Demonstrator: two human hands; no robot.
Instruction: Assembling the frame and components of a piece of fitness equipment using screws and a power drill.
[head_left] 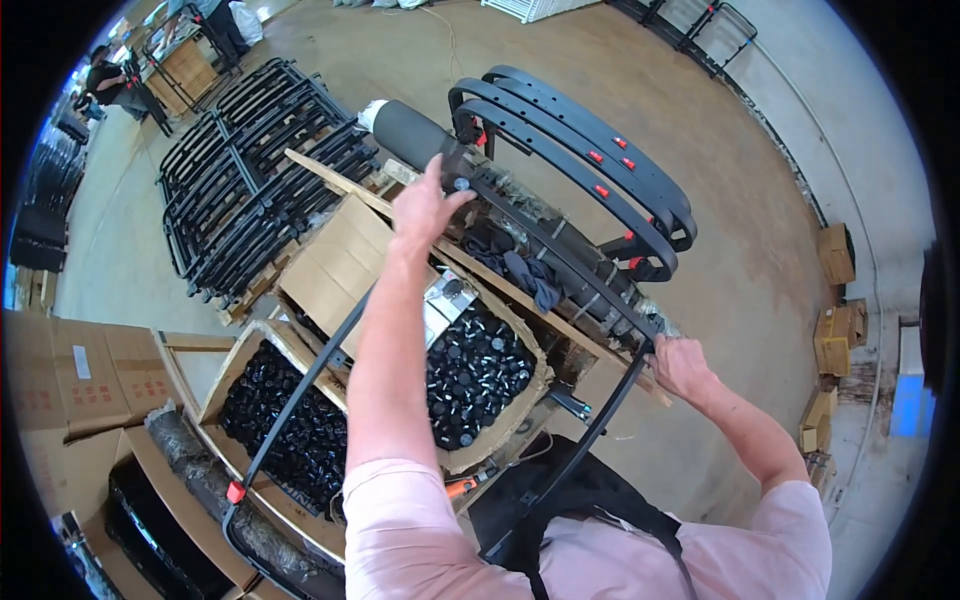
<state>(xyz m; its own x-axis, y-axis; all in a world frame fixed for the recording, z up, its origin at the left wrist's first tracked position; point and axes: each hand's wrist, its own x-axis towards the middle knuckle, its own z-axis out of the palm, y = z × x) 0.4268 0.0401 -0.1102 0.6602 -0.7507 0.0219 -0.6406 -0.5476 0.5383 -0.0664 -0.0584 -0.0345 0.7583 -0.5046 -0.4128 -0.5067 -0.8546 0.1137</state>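
Observation:
A black metal tube frame (pixel 602 415) lies before me across a padded roll and two cartons. My right hand (pixel 683 367) is closed around its right-hand corner. Over the far left corner, my left hand (pixel 425 208) has its index finger stretched forward and its thumb apart. A small round plug (pixel 461 185) shows at the corner between that finger and thumb, not visibly gripped. Black plastic plugs (pixel 480 375) fill the carton under my left forearm, and more dark plugs (pixel 275 425) fill the carton to its left. An orange-handled tool (pixel 462 487) sits near my body.
Curved black frames with red clips (pixel 570 150) stand beyond the padded roll (pixel 410 135). A stack of black frames (pixel 265 175) lies on pallets at far left. Dark cloth (pixel 530 275) rests by a wooden board. Cardboard boxes (pixel 90 370) stand left; people (pixel 110 80) work far off.

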